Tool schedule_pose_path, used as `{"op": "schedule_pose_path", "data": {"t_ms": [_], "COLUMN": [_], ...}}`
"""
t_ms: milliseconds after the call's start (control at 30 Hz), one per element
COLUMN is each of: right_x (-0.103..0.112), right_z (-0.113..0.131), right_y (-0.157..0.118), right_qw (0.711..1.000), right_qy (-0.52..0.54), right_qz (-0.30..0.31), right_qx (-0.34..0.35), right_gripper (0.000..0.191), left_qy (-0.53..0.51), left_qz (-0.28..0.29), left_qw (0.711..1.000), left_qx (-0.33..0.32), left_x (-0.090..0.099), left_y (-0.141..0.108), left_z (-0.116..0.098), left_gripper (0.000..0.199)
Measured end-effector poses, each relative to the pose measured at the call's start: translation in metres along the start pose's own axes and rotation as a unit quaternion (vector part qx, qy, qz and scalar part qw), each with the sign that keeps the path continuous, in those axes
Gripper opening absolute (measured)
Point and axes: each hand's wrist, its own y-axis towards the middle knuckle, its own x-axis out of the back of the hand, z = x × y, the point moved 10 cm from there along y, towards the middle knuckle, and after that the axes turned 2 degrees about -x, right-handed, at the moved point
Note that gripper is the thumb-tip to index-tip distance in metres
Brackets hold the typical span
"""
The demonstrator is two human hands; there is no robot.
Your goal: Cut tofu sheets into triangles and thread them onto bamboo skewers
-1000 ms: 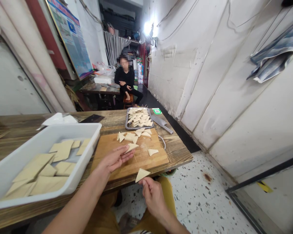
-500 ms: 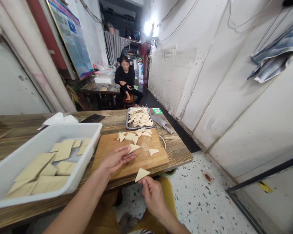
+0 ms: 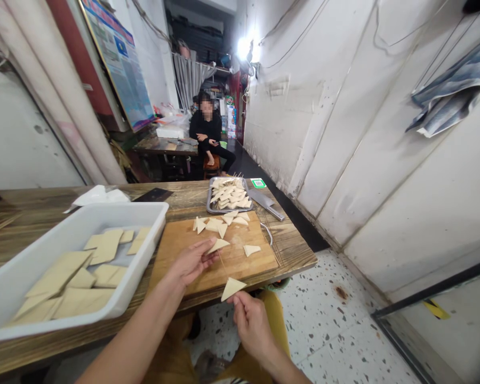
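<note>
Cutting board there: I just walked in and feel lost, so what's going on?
The person's left hand holds a pale triangle over the cutting board, while the right hand holds a second triangle nearer the body; a thin stick spans the gap between them. Loose triangles lie on the board, a metal tray beyond holds a heap of them, and the white tub holds flat sheets.

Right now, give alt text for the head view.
The left hand holds a triangle and the right hand another, a stick between them, by a board. A bin of sheets stands left, a tray of triangles beyond.
</note>
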Motion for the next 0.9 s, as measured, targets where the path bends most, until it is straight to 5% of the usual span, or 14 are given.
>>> {"op": "schedule_pose_path", "data": {"t_ms": [900], "right_x": [-0.004], "right_z": [0.0], "right_y": [0.001], "right_qw": [1.0], "right_qy": [0.001], "right_qz": [-0.02], "right_qx": [-0.012], "right_gripper": [0.03], "left_qy": [0.011], "left_qz": [0.022], "left_qw": [1.0], "left_qx": [0.007], "left_x": [-0.008], "left_y": [-0.01], "left_z": [0.008], "left_gripper": [0.006]}}
